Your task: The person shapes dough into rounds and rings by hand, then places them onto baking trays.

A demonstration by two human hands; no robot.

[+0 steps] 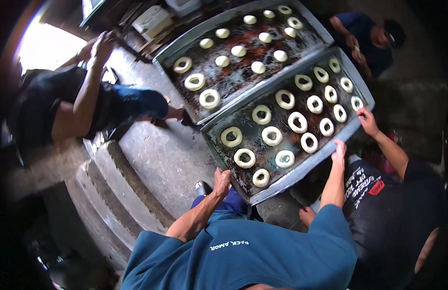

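Note:
My left hand (222,181) is closed on the left side of the near metal tray (282,186), by its front corner. On the tray's front rim, further right, my right hand (338,152) grips the edge. Several pale dough rings (261,177) lie in rows on this dark, stained tray. Behind it and touching it is a far tray (170,79), with dough rings (210,99) at both ends and small round dough pieces (258,67) between them. A co-worker's hand (368,121) is at a dough ring (356,103) at the near tray's right end.
A co-worker in a black printed shirt (398,217) stands close on my right. Another person (366,38) is behind the trays at the right, and one (88,101) at the left has raised arms. Concrete steps (129,183) lie at the lower left. A pale box (152,21) sits behind.

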